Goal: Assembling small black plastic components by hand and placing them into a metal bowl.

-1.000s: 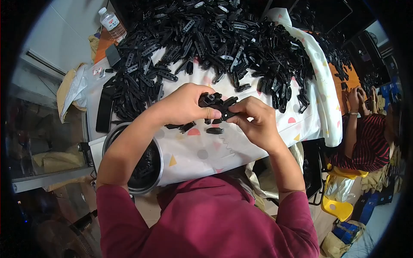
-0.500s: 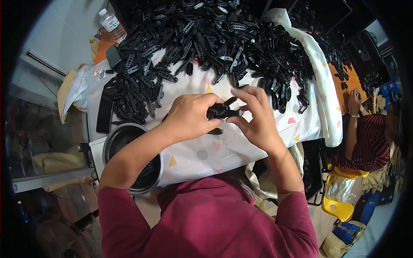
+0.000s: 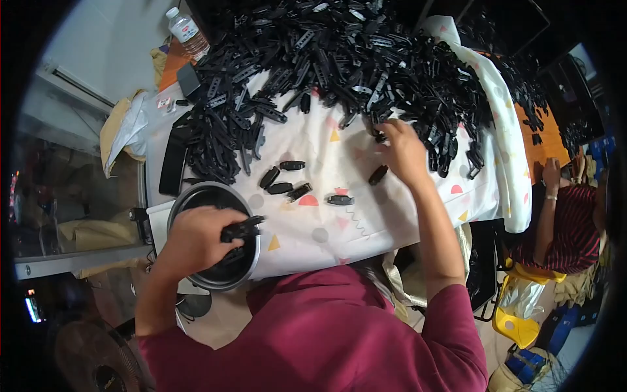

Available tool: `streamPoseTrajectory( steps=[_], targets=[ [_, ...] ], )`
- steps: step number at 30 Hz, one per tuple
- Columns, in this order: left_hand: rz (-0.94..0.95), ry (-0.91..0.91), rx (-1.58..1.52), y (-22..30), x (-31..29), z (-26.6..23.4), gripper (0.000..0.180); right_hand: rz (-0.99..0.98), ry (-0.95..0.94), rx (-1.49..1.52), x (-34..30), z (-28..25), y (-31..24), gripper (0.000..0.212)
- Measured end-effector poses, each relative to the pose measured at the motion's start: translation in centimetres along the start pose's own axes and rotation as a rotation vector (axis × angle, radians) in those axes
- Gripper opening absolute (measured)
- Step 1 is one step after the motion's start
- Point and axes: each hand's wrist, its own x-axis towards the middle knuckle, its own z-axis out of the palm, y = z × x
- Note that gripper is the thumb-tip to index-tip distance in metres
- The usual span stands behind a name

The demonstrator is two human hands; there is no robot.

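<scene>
Over the round metal bowl [image 3: 255,256], my left hand [image 3: 201,236] is closed around a bunch of black plastic parts [image 3: 243,228]. Farther right, my right hand [image 3: 403,149] reaches to the near edge of the heap, its fingertips pinching a small black plastic part [image 3: 379,136]. Several short black pieces lie loose on the patterned cloth between the hands, among them one piece [image 3: 292,166] near the bowl, one [image 3: 340,200] in the middle and one [image 3: 378,174] just below my right hand. More dark parts sit inside the bowl, partly hidden by my left hand.
A big heap of black plastic parts [image 3: 326,62] covers the far side of the table. At the left are a black phone [image 3: 174,162], a dark grey block [image 3: 189,81] and a water bottle [image 3: 188,34]. Another person in a striped top [image 3: 575,222] sits at the right.
My hands were together over the cloth, holding black parts. Now they are apart: the left has moved to the bowl with parts, the right to the heap's edge. Loose pieces on the cloth are uncovered.
</scene>
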Motion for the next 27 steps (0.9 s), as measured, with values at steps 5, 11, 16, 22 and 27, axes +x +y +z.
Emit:
streamPoseTrajectory(
  steps=[5,11,16,22,27],
  targets=[
    [-0.078,0.105,0.060,-2.7,-2.2,1.1,0.052,0.000,-0.134,-0.146,0.2,1.5,2.6,0.032],
    [0.094,0.338,0.214,-5.9,11.8,2.2,0.017,0.132,0.016,0.214,-0.2,0.3,-1.3,0.025],
    [0.206,0.405,0.674,-8.4,19.8,3.4,0.011,0.120,0.069,0.564,-1.1,-0.8,-3.0,0.033],
    [0.022,0.294,-1.090,-1.6,18.2,4.3,0.010,0.208,0.020,1.165,-2.9,-1.8,-6.5,0.022],
    [0.408,0.305,-1.261,2.8,14.3,4.4,0.015,0.127,0.093,1.198,-2.8,-2.2,-9.4,0.023]
  ],
)
